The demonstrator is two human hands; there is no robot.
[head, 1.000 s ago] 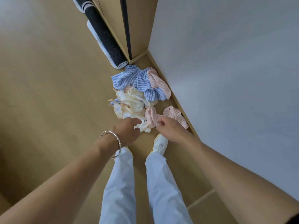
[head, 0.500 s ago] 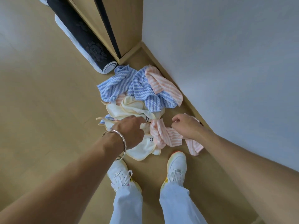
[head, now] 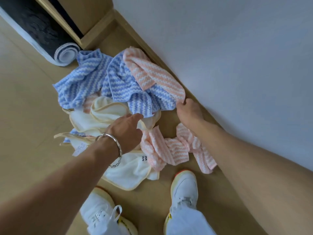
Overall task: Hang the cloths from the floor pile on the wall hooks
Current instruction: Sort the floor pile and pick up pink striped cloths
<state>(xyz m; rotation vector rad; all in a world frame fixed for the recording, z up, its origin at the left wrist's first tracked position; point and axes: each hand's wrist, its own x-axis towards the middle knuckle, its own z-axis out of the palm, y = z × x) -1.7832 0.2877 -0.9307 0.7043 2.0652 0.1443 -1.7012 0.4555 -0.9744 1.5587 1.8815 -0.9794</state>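
A pile of cloths lies on the wooden floor against the white wall. It holds blue striped cloths (head: 88,82), a pink striped cloth (head: 152,75) along the skirting, another pink striped cloth (head: 167,150) nearer my feet, and cream cloths (head: 128,170). My right hand (head: 189,112) pinches the lower corner of the far pink striped cloth. My left hand (head: 127,131), with a silver bangle on the wrist, reaches over the cream cloths and pinches a cream edge next to the blue cloth. No wall hooks are in view.
A rolled black mat (head: 45,39) lies at the upper left beside a wooden cabinet (head: 88,16). The white wall (head: 237,56) runs along the right. My two white shoes (head: 184,189) stand just below the pile.
My right hand let go of the near pink cloth and moved up to the far pink cloth by the wall. My left hand slid forward over the cream cloths. The view moved closer.
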